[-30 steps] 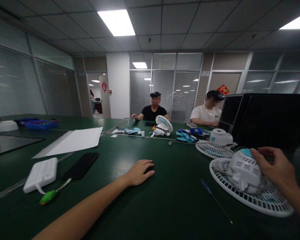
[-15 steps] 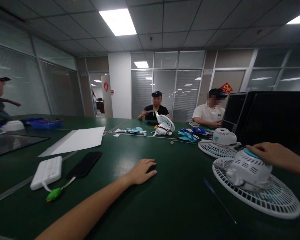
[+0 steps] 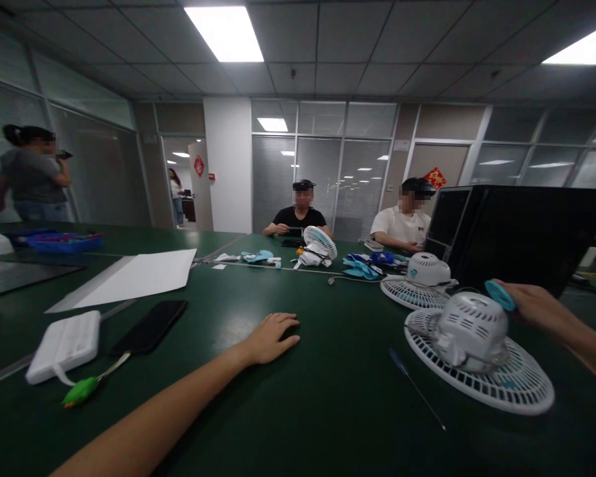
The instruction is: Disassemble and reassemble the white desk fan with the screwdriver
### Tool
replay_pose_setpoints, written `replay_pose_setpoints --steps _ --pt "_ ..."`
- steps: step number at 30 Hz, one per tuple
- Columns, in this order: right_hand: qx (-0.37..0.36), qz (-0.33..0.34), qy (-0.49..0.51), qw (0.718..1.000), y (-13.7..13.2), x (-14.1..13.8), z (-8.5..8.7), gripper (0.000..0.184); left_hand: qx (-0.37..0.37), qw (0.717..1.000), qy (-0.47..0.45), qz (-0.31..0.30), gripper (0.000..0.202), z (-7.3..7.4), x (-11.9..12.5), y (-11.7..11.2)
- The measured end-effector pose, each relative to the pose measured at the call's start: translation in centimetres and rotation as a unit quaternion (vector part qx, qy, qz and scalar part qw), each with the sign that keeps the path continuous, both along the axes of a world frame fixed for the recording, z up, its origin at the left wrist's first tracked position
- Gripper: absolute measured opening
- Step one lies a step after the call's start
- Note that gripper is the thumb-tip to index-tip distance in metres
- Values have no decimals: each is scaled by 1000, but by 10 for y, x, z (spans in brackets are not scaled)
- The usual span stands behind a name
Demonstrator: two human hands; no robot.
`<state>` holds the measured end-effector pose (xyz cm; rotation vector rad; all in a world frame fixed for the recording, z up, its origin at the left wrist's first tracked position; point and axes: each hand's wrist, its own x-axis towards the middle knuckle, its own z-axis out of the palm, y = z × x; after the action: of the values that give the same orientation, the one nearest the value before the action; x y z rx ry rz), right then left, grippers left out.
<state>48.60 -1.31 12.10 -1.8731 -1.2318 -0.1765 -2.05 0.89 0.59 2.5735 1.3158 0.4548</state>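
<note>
My left hand (image 3: 271, 338) lies flat on the green table (image 3: 298, 397), fingers stretched out and holding nothing. At the right, my right hand (image 3: 534, 305) grips a round light-blue cap (image 3: 500, 295) just beside the white motor housing of the nearer fan (image 3: 474, 331). That fan lies face down on its wide slotted grille, its housing on top. A screwdriver (image 3: 417, 389) with a dark blue handle and a long thin shaft lies left of the fan. Behind it sits a second white fan (image 3: 430, 270), also grille down.
Black monitors (image 3: 521, 232) stand at the right. A white power bank (image 3: 67, 344), a black phone (image 3: 151, 326) and white paper (image 3: 144, 278) lie at the left. Across the table, two people sit near another fan (image 3: 318, 246) and blue fan blades (image 3: 361, 267). A person stands far left.
My right hand has lifted the light-blue cap off the top of the fan housing and moved it to the right. My left hand rests as before. The whole view has shifted slightly.
</note>
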Motion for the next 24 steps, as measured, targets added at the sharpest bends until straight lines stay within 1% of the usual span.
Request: replay_pose_setpoints --steps 2,3,4,6,7,8,9,10,11,13,15,17,18,20,22,24 --pt "-50 32 74 996 -4 -8 2 41 -3 1000 -1 1 48 -1 -1 1" --pt "-54 30 87 994 -7 -13 4 39 -5 1000 -2 1 48 -2 -1 2" --pt "-38 11 77 996 -9 -19 6 37 -4 1000 -4 1 49 -2 -1 2" --pt "6 -15 20 1000 -16 -32 10 35 -1 1000 -7 -2 49 -4 -1 3" --pt "27 -14 -7 1000 -20 -41 11 34 3 1000 -8 -4 48 -4 -1 4" --pt "52 8 -53 997 -24 -51 11 35 5 1000 -9 -7 48 -4 -2 4" --pt "62 34 -81 994 -29 -63 10 37 6 1000 -9 -9 47 -5 -2 5" --pt "52 75 -103 990 -33 -77 7 38 8 1000 -9 -8 48 -5 -2 5" --pt "21 134 -156 978 -37 -92 3 41 8 1000 -7 -6 48 -5 -2 6" --pt "-23 188 -200 961 -42 -126 -8 45 7 1000 -3 -6 50 -6 -3 7" --pt "-110 263 -276 918 -45 -160 -24 45 8 1000 0 -8 50 -7 -4 8" --pt "-155 309 -347 872 -44 -189 -39 43 9 1000 2 -9 51 -9 -5 10" --pt "-170 325 -377 850 -43 -201 -47 41 9 1000 1 -10 51 -10 -6 11" --pt "-192 350 -415 818 -39 -219 -60 39 10 1000 -2 -14 51 -11 -6 12" --pt "-213 360 -438 796 -35 -231 -69 35 9 1000 -1 -15 52 -12 -6 12" --pt "-228 361 -451 784 -33 -236 -73 32 8 1000 1 -15 52 -11 -6 11"
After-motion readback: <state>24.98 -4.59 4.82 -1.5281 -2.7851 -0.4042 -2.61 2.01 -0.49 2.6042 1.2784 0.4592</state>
